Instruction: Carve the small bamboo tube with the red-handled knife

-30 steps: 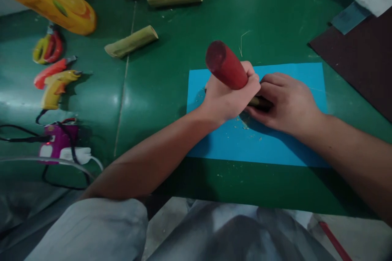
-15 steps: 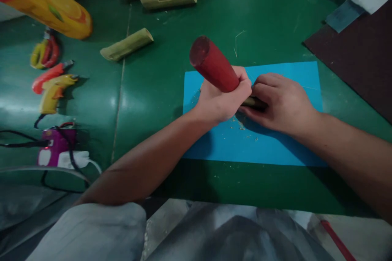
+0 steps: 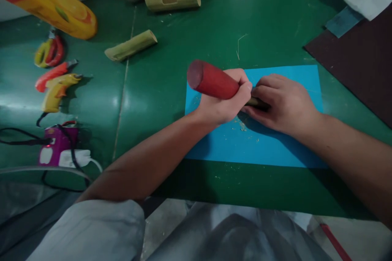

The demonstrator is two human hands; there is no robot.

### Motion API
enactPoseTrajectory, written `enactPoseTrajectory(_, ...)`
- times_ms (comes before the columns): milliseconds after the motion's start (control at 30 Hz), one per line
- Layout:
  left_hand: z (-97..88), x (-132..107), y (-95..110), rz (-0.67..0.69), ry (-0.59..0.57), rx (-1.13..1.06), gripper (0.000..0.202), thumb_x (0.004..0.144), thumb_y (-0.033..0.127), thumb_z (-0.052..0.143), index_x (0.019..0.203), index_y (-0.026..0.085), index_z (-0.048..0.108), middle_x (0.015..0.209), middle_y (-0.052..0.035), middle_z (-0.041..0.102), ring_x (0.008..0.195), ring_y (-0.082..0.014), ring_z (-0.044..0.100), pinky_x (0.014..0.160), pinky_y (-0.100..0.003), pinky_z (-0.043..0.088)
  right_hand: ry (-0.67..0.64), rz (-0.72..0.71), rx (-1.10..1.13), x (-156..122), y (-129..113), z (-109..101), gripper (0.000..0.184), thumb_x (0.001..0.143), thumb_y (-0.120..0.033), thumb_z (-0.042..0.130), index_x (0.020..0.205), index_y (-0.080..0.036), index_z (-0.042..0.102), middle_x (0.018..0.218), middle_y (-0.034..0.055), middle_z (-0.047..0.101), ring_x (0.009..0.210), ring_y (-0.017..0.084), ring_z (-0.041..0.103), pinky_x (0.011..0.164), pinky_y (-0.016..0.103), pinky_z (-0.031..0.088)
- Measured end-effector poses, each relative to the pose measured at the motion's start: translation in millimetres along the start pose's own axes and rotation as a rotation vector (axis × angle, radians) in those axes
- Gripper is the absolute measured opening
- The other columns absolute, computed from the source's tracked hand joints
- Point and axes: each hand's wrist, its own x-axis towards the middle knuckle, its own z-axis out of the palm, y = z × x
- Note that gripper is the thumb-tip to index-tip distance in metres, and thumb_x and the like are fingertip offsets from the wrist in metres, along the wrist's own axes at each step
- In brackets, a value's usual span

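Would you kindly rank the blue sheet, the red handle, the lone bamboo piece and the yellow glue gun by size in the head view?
1. blue sheet
2. red handle and lone bamboo piece: alike, handle nearer the camera, so unranked
3. yellow glue gun

Craft workshop – green workbench (image 3: 171,57), cut bamboo tubes (image 3: 173,0), glue gun (image 3: 56,89), scissors (image 3: 49,51), shavings

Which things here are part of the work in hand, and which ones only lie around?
In use: left hand, red handle, right hand, brownish stick, blue sheet.
Lying about: bamboo tubes, yellow glue gun, scissors, orange pack.
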Motion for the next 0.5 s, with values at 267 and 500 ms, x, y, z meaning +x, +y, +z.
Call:
enactPoseTrajectory(267,-10.2,8.0,15.4,0.068,0.192,-0.144,0.032,0.101,0.033,0.062,0.071,0.026,0.059,0.070,0.0020,0.057,0.075,-0.0141,0.061,0.074,-0.039,0.051,-0.043,0.048,-0.055,0.9,-0.8,-7.4,0.027,0.103,-0.044,0.064,0.102,-0.022,0.079,0.098,0.0115,0.074,0.085,0.027,0.061,0.073,0.042,0.044)
enactPoseTrajectory(500,-22.2,15.0,37.3,0.037,0.191,-0.025,0.006,0.102,0.031,0.068,0.102,0.031,0.074,0.071,0.0053,0.057,0.058,-0.0126,0.045,0.068,-0.039,0.046,0.023,0.061,0.031,-1.8,-0.1,-9.8,0.028,0.091,-0.035,0.072,0.117,-0.026,0.075,0.124,0.0144,0.078,0.114,0.038,0.072,0.091,0.055,0.055)
